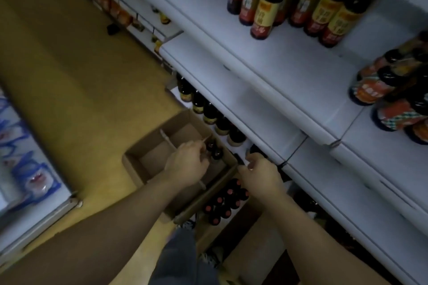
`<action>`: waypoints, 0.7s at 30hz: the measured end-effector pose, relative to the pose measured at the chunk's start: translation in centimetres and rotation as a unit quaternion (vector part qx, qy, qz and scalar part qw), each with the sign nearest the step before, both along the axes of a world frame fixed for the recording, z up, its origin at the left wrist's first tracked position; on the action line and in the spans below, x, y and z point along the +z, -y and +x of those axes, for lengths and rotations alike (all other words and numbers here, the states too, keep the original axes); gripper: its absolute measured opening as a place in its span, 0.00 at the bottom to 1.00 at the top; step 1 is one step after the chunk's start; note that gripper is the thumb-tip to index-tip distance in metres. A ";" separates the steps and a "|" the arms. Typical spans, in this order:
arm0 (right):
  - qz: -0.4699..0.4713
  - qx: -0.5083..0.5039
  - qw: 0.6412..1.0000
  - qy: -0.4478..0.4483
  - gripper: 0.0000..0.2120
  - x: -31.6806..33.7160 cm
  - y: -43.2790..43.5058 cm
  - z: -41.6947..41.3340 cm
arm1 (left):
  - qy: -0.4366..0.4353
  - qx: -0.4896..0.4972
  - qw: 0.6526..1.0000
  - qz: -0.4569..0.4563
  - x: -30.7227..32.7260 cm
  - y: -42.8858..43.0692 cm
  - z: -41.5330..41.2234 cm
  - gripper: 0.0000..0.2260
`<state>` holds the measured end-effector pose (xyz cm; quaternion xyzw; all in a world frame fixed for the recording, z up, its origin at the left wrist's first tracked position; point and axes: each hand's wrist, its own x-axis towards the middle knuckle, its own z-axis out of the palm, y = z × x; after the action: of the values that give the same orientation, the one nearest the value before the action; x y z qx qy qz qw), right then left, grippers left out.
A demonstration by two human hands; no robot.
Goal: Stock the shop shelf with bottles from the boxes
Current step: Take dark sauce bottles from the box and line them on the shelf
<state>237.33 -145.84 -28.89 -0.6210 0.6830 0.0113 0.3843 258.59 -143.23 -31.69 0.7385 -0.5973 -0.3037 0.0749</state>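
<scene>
Left grip (187, 164) down in open box (139, 162), fingers curled against two bottles (214, 150) at its tips; I cannot tell if holding. Right grip (261, 174) just right of box, fingers curled; I cannot tell if anything inside. Dark bottle top (254, 149) just beyond it, under shelf (266, 104). Red-capped bottles (225, 201) packed close between both wrists.

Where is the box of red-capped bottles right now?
Head view, lower centre: the box of red-capped bottles sits partly under the nearly empty box, just below the right hand.
</scene>
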 end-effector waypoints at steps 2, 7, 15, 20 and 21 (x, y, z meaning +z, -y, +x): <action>0.007 0.005 1.000 0.002 0.09 -3.1 0.8 0.7 | -0.008 0.002 1.000 0.018 -2.8 0.6 0.5 0.13; 0.036 -0.007 0.999 0.008 0.19 -11.7 3.1 2.0 | -0.011 -0.008 0.999 0.049 -10.2 3.0 1.7 0.14; 0.049 -0.012 0.999 0.001 0.09 -25.6 6.9 4.8 | -0.022 -0.034 0.998 0.041 -24.3 6.5 1.9 0.21; 0.078 -0.010 0.997 0.006 0.05 -32.9 8.4 5.5 | 0.005 -0.066 0.995 0.072 -32.8 7.0 1.9 0.23; 0.076 -0.015 0.997 0.004 0.08 -34.7 8.6 5.6 | 0.019 -0.065 0.995 0.074 -34.4 7.3 2.1 0.22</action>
<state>242.95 -154.45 -63.58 -0.5794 0.6880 0.0551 0.4336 260.71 -150.49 -66.10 0.7076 -0.6210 -0.3370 -0.0112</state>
